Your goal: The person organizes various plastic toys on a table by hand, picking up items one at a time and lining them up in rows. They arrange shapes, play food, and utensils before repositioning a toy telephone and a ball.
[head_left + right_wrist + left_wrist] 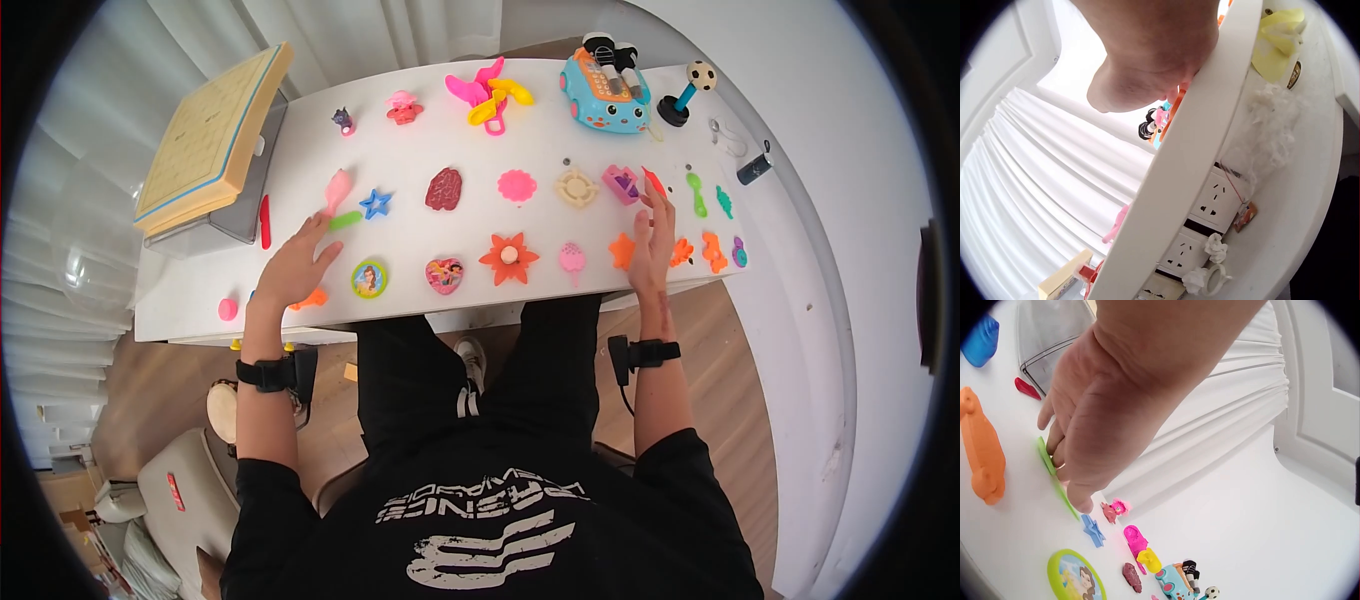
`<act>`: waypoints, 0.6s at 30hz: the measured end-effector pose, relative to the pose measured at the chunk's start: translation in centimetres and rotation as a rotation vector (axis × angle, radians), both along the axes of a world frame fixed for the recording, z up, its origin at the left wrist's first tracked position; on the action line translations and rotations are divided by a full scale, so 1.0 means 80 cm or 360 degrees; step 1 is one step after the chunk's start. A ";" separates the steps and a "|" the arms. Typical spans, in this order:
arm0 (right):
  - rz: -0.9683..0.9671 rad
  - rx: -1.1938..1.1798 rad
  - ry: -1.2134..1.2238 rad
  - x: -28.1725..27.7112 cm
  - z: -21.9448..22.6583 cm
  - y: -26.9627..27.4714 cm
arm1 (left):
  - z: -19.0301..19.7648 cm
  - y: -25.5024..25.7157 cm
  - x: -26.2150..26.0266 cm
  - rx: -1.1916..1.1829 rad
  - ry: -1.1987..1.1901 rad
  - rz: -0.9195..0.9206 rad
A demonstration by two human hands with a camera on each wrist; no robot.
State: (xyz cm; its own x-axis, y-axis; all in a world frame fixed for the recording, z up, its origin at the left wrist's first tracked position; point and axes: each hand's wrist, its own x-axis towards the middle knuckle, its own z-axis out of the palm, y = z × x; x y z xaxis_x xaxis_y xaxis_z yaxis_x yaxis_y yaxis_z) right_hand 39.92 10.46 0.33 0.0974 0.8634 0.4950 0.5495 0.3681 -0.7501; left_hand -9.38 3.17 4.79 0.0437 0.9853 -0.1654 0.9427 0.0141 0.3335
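Observation:
On the left of the table, my left hand (297, 262) lies with fingers loosely extended beside a pink toy (338, 190) and a green strip (346, 220). The left wrist view has this hand (1100, 425) over the green strip (1045, 456); whether its fingertips touch it, I cannot tell. My right hand (652, 245) reaches over the right side, fingers extended towards a red piece (653, 181) beside a pink-purple toy (621, 184); contact is unclear. In the right wrist view that hand (1154, 69) hides its fingertips behind the table edge (1179, 156).
A blue star (376, 204), round green-rimmed picture piece (369, 279) and orange flower (509, 258) lie between the hands. Farther back stand a toy phone (608, 100) and a ball on a stand (702, 76). A board (210, 140) rests on a box at left.

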 end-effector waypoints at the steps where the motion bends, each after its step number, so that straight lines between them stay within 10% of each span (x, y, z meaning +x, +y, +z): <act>1: -0.0008 0.0002 0.0000 0.000 0.000 0.000 | -0.003 -0.002 0.001 0.0033 0.0016 -0.0005; 18: 0.0002 0.0008 -0.0052 0.002 -0.001 0.000 | -0.012 0.004 0.000 0.0032 0.0315 0.0216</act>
